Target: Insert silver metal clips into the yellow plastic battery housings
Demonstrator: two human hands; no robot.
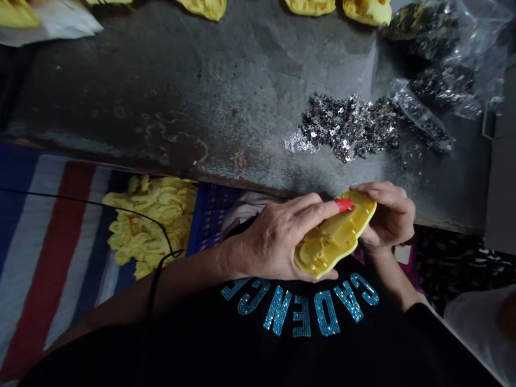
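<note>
Between my two hands, close to my chest, is a yellow moulded plastic shell (pixel 328 239) with its hollow inside and small pegs facing up. My left hand (pixel 278 231) is closed round its near left end, thumb below. A red covering (pixel 344 205) sits on the tip of a left finger, which presses into the hollow; whether a small part lies under it is hidden. Around the shell's right end curl the fingers of my right hand (pixel 387 212). On the bench beyond lies a heap of small shiny metal pieces (pixel 350 126).
The grey metal bench (pixel 161 97) has its front edge just past my hands. Several yellow shells (pixel 366 11) line its far side. Clear plastic bags (pixel 439 70) of metal pieces lie at right. Below left are piled yellow parts (pixel 157 215), a blue crate (pixel 209 215) and a black cable (pixel 155 269).
</note>
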